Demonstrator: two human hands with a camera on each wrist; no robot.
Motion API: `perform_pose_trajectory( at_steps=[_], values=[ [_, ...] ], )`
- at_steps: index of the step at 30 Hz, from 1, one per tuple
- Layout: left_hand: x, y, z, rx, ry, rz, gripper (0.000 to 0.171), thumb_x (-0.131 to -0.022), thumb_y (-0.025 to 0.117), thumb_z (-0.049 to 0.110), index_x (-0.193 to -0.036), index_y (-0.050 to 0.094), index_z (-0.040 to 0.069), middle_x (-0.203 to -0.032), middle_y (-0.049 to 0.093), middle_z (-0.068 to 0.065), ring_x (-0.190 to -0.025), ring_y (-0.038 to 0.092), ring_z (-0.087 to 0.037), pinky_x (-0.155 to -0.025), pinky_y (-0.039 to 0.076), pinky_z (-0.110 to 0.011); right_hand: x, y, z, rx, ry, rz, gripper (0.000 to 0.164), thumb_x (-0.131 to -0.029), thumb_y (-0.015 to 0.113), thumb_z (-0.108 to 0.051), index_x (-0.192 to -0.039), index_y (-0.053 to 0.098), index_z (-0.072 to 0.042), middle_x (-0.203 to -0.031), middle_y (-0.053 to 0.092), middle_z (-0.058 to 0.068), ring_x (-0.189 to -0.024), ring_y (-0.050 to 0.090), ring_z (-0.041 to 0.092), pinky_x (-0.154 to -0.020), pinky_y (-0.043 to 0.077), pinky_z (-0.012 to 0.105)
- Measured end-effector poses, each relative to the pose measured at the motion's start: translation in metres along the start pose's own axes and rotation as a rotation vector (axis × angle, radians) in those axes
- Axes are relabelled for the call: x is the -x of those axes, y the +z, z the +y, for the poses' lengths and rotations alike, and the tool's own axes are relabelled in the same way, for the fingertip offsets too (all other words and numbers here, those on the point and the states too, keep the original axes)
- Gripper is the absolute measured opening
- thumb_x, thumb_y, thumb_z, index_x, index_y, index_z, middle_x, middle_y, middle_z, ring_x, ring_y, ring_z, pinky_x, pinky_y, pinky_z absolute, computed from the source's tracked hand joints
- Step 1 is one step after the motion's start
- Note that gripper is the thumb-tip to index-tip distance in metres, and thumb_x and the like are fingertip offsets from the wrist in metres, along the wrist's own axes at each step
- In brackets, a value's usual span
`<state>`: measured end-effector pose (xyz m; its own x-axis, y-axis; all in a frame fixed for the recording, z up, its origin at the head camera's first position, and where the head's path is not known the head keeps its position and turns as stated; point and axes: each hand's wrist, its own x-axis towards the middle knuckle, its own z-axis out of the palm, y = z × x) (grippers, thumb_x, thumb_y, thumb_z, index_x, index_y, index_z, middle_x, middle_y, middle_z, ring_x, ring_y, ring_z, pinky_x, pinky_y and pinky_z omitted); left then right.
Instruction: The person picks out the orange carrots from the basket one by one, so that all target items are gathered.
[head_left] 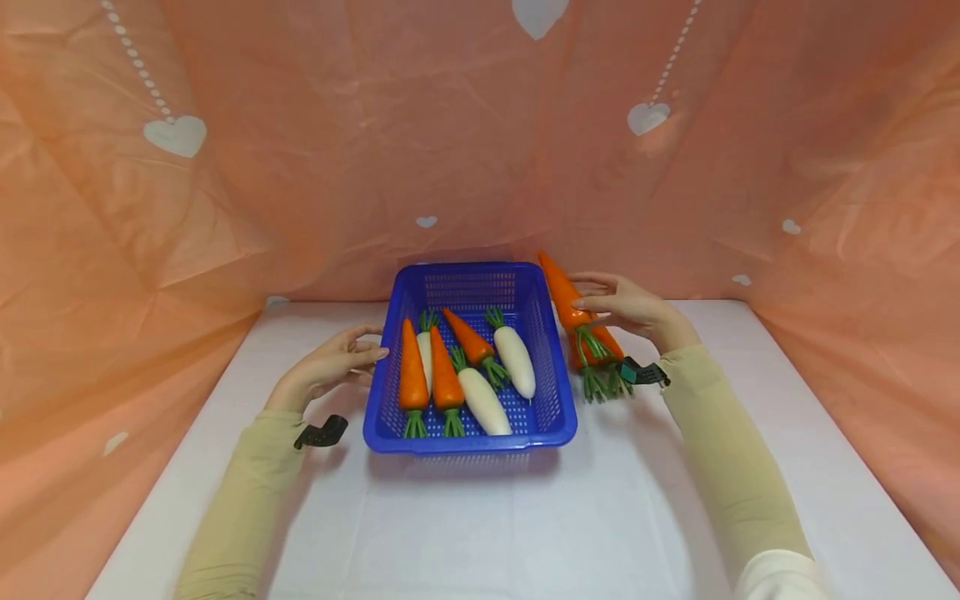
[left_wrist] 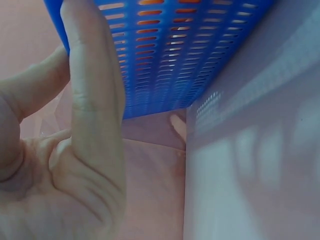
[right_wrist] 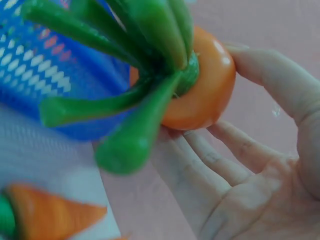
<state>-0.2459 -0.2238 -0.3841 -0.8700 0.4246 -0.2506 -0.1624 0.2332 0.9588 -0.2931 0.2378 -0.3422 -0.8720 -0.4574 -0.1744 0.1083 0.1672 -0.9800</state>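
Observation:
My right hand (head_left: 630, 304) grips a large orange carrot (head_left: 561, 292) beside the basket's right wall, its tip pointing away and its green stalks towards me. In the right wrist view, thumb and fingers stand on either side of the carrot's thick end (right_wrist: 212, 85). My left hand (head_left: 330, 367) is at the left rim of the blue plastic basket (head_left: 465, 444), fingers nearly straight; in the left wrist view one finger (left_wrist: 90, 85) lies along the outer wall. Inside the basket are three carrots (head_left: 412, 375) and three white radishes (head_left: 515, 362), one partly covered by carrots.
More carrots (head_left: 611, 346) lie on the white table (head_left: 465, 533) to the right of the basket, partly under the held one. A peach-coloured cloth (head_left: 465, 167) with white hearts hangs behind the table and along both sides.

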Motion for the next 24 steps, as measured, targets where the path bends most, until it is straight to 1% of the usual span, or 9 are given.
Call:
perform_pose_trajectory(
  at_steps=[3,6,8,9,11,14,16,18,24],
  values=[
    [-0.001,0.000,0.000,0.003,0.003,-0.003,0.057,-0.098,0.057,0.014,-0.143,0.025,-0.001,-0.103,0.064,-0.011,-0.078,0.066,-0.019,-0.071,0.057,-0.034,0.012,-0.013,0.008,-0.041,0.000,0.030,0.060,-0.095,0.059,-0.007,-0.148,0.030,-0.005,-0.139,0.042,0.020,-0.112,0.055,0.025,-0.102,0.034,0.059],
    [-0.002,0.000,-0.001,0.004,0.007,-0.007,0.057,-0.098,0.056,0.014,-0.143,0.025,-0.002,-0.102,0.064,-0.012,-0.078,0.066,-0.019,-0.071,0.057,-0.034,0.024,-0.025,0.016,-0.079,0.001,0.058,0.061,-0.095,0.059,-0.009,-0.149,0.029,-0.005,-0.127,0.053,0.013,-0.103,0.061,0.021,-0.103,0.030,0.060],
    [-0.002,0.001,-0.001,0.009,0.009,-0.010,0.057,-0.098,0.056,0.014,-0.143,0.025,-0.002,-0.101,0.064,-0.012,-0.078,0.066,-0.019,-0.071,0.057,-0.035,0.031,-0.032,0.021,-0.103,0.010,0.075,0.062,-0.096,0.058,-0.009,-0.149,0.028,-0.005,-0.120,0.057,0.007,-0.099,0.062,0.019,-0.105,0.029,0.059],
    [-0.002,0.001,-0.002,0.013,0.009,-0.011,0.057,-0.098,0.056,0.014,-0.143,0.025,-0.002,-0.101,0.064,-0.012,-0.078,0.066,-0.019,-0.071,0.057,-0.035,0.034,-0.036,0.023,-0.104,0.015,0.080,0.062,-0.096,0.057,-0.009,-0.150,0.026,-0.005,-0.119,0.057,0.004,-0.099,0.062,0.018,-0.105,0.030,0.058],
    [-0.003,0.001,-0.002,0.022,0.010,-0.014,0.057,-0.098,0.056,0.014,-0.143,0.024,-0.002,-0.101,0.064,-0.012,-0.078,0.066,-0.019,-0.072,0.057,-0.035,0.040,-0.043,0.029,-0.096,0.027,0.095,0.061,-0.097,0.056,-0.009,-0.150,0.025,-0.005,-0.117,0.056,0.001,-0.097,0.062,0.016,-0.103,0.038,0.050],
    [-0.003,0.001,-0.002,0.030,0.013,-0.014,0.058,-0.098,0.056,0.014,-0.143,0.024,-0.002,-0.101,0.064,-0.011,-0.078,0.065,-0.019,-0.072,0.057,-0.035,0.047,-0.052,0.037,-0.086,0.051,0.123,0.062,-0.098,0.055,-0.010,-0.150,0.022,-0.003,-0.113,0.057,0.001,-0.094,0.063,0.014,-0.092,0.049,0.036],
    [-0.002,0.001,-0.002,0.030,0.014,-0.013,0.058,-0.098,0.056,0.014,-0.143,0.024,-0.002,-0.101,0.063,-0.011,-0.078,0.065,-0.019,-0.072,0.057,-0.035,0.050,-0.056,0.043,-0.086,0.064,0.143,0.062,-0.098,0.056,-0.011,-0.149,0.023,-0.001,-0.110,0.060,0.001,-0.092,0.064,0.014,-0.085,0.052,0.030],
    [-0.002,0.000,-0.002,0.030,0.013,-0.013,0.058,-0.098,0.056,0.014,-0.143,0.023,-0.002,-0.102,0.063,-0.012,-0.079,0.065,-0.019,-0.072,0.057,-0.035,0.053,-0.061,0.049,-0.078,0.075,0.150,0.063,-0.098,0.056,-0.012,-0.149,0.023,0.000,-0.108,0.061,0.002,-0.091,0.065,0.015,-0.084,0.053,0.030],
    [-0.001,0.000,-0.003,0.031,0.007,-0.001,0.059,-0.098,0.055,0.015,-0.144,0.023,-0.001,-0.105,0.063,-0.012,-0.080,0.066,-0.019,-0.074,0.057,-0.036,0.057,-0.069,0.065,-0.035,0.110,0.158,0.063,-0.098,0.057,-0.018,-0.149,0.025,-0.002,-0.111,0.059,0.000,-0.094,0.063,0.015,-0.087,0.052,0.033]
  ],
)
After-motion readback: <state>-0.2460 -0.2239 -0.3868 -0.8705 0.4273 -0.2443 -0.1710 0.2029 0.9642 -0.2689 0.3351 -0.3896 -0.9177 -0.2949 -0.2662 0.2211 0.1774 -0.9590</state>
